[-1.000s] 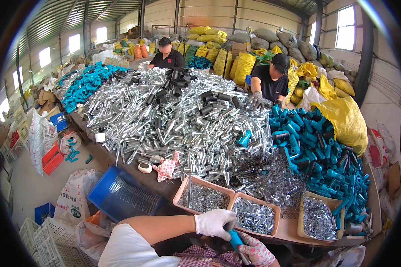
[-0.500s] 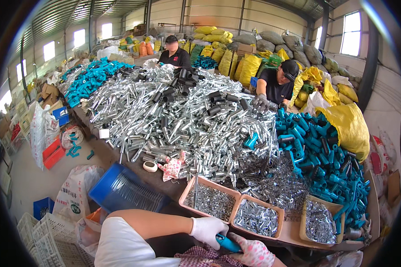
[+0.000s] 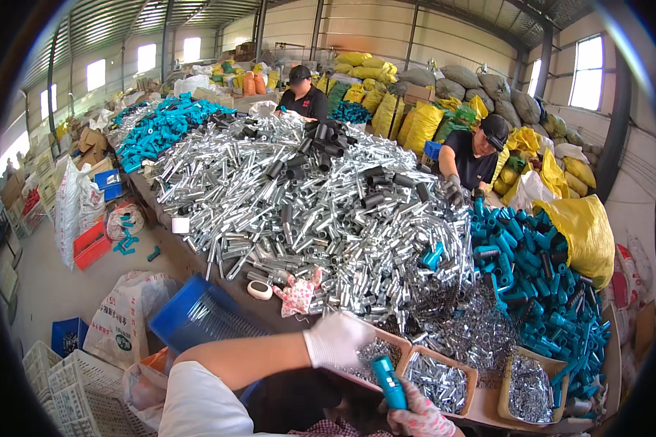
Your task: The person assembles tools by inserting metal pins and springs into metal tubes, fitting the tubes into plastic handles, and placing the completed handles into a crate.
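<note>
My right hand (image 3: 420, 415), in a white glove with pink spots, is closed around the lower end of a teal cylindrical part (image 3: 390, 382). The part stands nearly upright, its dark open end facing up. My left hand (image 3: 337, 340), in a plain white glove, is over the left bin (image 3: 404, 341) of small metal pieces; its fingers are smeared by motion, and whether they hold anything does not show. Beside that bin are a middle bin (image 3: 471, 397) of short metal pins and a right bin (image 3: 504, 393) of small metal parts.
A large heap of silvery metal tubes (image 3: 328, 226) covers the table, with teal parts (image 3: 532, 269) piled at the right. A spotted glove (image 3: 297, 295) lies at its near edge. A blue crate (image 3: 197, 313) stands at left. Two people in dark clothes work across the heap.
My left hand has let go of the teal part and moved up over the left bin. My right hand now holds the part alone, tilted more upright. The whole view has shifted slightly.
</note>
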Demonstrator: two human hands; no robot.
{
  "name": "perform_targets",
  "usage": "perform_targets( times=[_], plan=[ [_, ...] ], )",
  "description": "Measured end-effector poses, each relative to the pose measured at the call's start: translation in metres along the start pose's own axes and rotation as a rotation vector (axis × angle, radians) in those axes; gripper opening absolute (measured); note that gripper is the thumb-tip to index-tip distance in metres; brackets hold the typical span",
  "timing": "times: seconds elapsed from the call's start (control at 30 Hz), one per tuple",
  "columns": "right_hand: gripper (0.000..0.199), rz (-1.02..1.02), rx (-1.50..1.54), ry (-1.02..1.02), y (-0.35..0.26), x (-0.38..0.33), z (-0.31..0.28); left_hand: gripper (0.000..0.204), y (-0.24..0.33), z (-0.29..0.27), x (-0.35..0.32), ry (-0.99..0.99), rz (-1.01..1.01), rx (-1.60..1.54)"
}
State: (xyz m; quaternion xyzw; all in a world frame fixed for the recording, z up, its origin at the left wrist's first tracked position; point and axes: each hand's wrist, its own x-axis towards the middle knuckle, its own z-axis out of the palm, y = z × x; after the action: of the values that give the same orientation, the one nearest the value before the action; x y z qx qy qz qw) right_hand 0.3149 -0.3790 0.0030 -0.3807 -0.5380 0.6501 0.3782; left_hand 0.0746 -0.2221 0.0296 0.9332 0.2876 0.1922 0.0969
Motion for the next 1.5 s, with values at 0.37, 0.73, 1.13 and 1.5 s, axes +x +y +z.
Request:
perform_targets(
  times=[0.37,0.73,1.13,1.5],
  plan=[
    [0.064,0.11,0.87,0.096,-0.003,0.006,0.005,0.066,-0.279,-0.056,0.053,0.374,-1.302,0.256],
    [0.064,0.123,0.791,0.118,0.01,-0.005,-0.006,0.038,-0.241,-0.048,0.063,0.898,-0.68,-0.205],
    [0.064,0.153,1.018,-0.064,0.033,-0.035,-0.003,0.059,-0.01,-0.022,-0.002,0.007,-0.141,-1.069],
    [0.078,0.081,1.155,-0.15,0.017,-0.056,-0.003,0.039,0.085,0.041,0.02,0.008,-0.168,-1.373]
  ],
)
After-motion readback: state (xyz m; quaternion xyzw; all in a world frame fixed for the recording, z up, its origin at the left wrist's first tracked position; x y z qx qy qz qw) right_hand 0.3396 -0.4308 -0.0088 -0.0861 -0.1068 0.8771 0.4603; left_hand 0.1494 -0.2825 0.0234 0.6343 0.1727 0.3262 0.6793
